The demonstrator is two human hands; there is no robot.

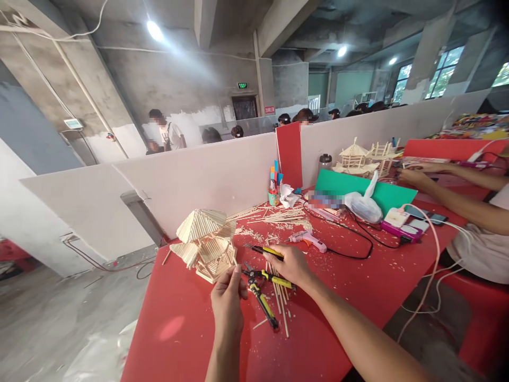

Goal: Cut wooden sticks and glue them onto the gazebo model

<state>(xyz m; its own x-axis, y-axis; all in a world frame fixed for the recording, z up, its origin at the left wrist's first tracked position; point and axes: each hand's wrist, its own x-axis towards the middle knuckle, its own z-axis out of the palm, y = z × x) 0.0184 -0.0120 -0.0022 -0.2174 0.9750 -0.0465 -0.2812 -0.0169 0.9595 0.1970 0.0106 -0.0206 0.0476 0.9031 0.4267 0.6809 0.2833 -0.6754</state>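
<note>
My left hand [228,297] is closed in a pinch beside the pavilion model, and the pale end of a thin wooden stick [235,260] shows at its fingertips. The model [207,244] has a ribbed roof and is built of thin wooden sticks. In my right hand [293,263] is a black and yellow utility knife [267,251], its tip pointing left toward the model. Between and below my hands, wire-cutting pliers [262,297] with yellow and black handles lie spread on the table. Loose wooden sticks [283,307] lie partly under the pliers and my right hand.
A pink glue gun [308,240] with a black cord lies beyond my right hand. Stick scraps cover the red table [183,329]. Farther right are a white plastic bag [363,206], a purple power strip [403,232] and a co-worker's arms [457,180]. A white partition [214,175] bounds the back.
</note>
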